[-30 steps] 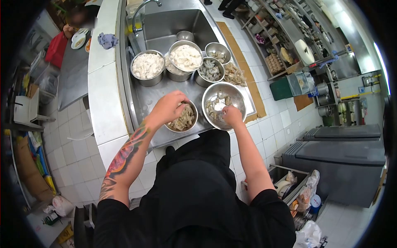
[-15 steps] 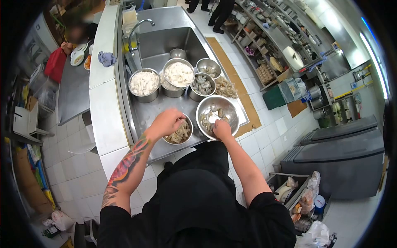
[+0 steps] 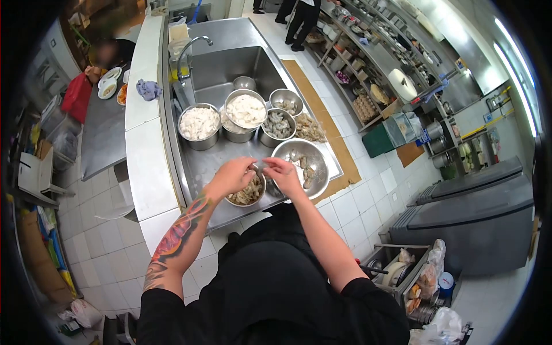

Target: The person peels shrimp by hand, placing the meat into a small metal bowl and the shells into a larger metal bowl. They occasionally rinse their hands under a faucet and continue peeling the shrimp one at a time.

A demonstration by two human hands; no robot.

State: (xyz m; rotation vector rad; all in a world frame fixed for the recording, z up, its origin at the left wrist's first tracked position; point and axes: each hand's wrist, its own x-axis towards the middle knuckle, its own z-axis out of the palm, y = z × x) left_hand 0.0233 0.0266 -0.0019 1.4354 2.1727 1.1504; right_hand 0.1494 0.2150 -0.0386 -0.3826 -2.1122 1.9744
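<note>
My left hand point(image 3: 236, 175) is over the near pot of shrimp pieces point(image 3: 248, 194), its fingers pinched. My right hand point(image 3: 282, 175) meets it fingertip to fingertip, also closed, at the left rim of a wide steel bowl point(image 3: 323, 167). What lies between the fingers is too small to make out. Several shrimp point(image 3: 309, 172) lie in the wide bowl beside something white. Behind stand two containers heaped with white pieces point(image 3: 199, 122), point(image 3: 246, 110), a pot of grey shrimp point(image 3: 277, 125) and a smaller bowl of shrimp point(image 3: 286, 105). A pile of shells point(image 3: 308, 128) rests on the counter.
A sink point(image 3: 230, 66) with a curved faucet point(image 3: 195, 41) is at the back. A blue cloth point(image 3: 149, 89) lies on the white tiled ledge point(image 3: 142, 115). One person point(image 3: 112, 54) is at the far left; others stand at the back. Shelves point(image 3: 356, 75) line the right.
My right hand has left the inside of the wide bowl and moved left to meet my left hand. The view has shifted slightly.
</note>
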